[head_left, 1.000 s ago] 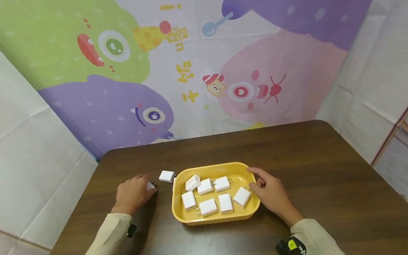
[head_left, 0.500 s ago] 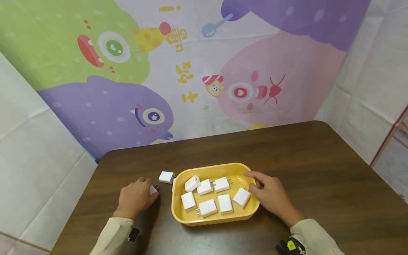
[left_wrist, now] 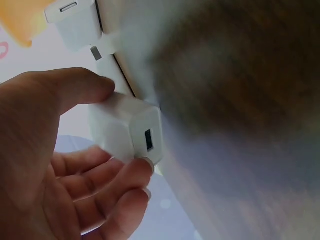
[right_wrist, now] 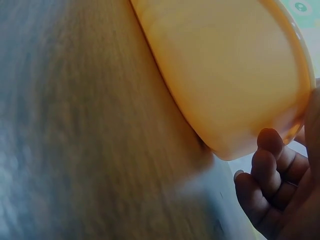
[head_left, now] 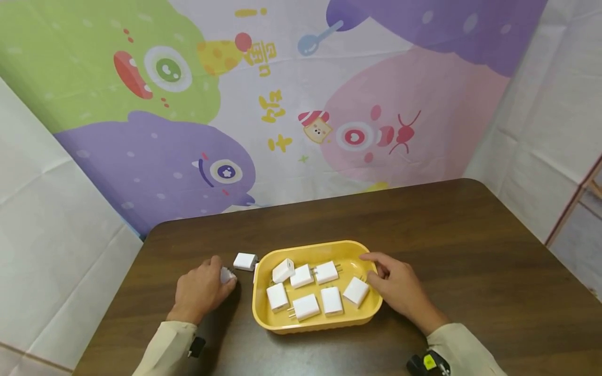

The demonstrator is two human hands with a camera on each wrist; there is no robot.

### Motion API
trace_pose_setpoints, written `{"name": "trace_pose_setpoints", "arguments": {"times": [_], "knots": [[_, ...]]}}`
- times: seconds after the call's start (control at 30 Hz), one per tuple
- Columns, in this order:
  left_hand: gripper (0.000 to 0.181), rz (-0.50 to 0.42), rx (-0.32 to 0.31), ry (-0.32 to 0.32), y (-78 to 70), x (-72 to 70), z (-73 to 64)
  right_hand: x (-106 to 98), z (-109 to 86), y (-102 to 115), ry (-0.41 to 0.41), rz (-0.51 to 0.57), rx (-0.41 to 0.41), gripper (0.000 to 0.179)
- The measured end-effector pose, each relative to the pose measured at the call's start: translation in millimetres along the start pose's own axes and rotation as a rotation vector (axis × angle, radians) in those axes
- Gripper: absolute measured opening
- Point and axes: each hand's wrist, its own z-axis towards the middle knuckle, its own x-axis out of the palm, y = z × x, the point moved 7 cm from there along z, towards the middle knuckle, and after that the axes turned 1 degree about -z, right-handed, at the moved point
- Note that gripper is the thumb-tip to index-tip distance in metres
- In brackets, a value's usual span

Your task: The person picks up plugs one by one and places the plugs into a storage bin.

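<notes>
My left hand [head_left: 199, 292] pinches a white USB charger [left_wrist: 127, 127] between thumb and fingers, low over the table left of the yellow plastic basket [head_left: 310, 326]. Its USB port faces the left wrist camera. Beside that hand lies another white charger [head_left: 245, 261], its prongs towards the basket. A further white piece shows only partly at the basket's left wall. Several white chargers [head_left: 306, 306] lie inside at different angles. My right hand [head_left: 400, 290] holds the basket's right rim with thumb and forefinger; the other fingers [right_wrist: 270, 165] curl by the outer wall.
A dark wood table [head_left: 447, 235] bears everything. Behind it hangs a cartoon-printed cloth [head_left: 287, 172], and pale sheets [head_left: 56, 209] hang at both sides. Black devices sit on both wrists.
My left hand has shifted slightly right with its charger, whose prongs show less clearly now. The right hand stays at the basket's rim, and the chargers inside lie as before.
</notes>
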Motion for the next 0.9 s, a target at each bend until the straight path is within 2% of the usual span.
{"name": "trace_pose_setpoints", "arguments": {"times": [0.27, 0.53, 0.9], "knots": [[0.046, -0.029, -0.017, -0.060, -1.4, -5.3, -3.3, 2.0, -1.6, -0.9, 0.000, 0.009, 0.012, 0.033], [0.039, -0.045, 0.002, -0.136, -4.8, -13.4, -1.8, 1.5, -0.5, -1.5, 0.001, 0.018, 0.013, 0.034], [0.038, -0.083, -0.005, -0.183, -8.2, -20.4, -1.7, 0.6, -0.3, -1.6, 0.001, 0.025, 0.026, 0.034]]}}
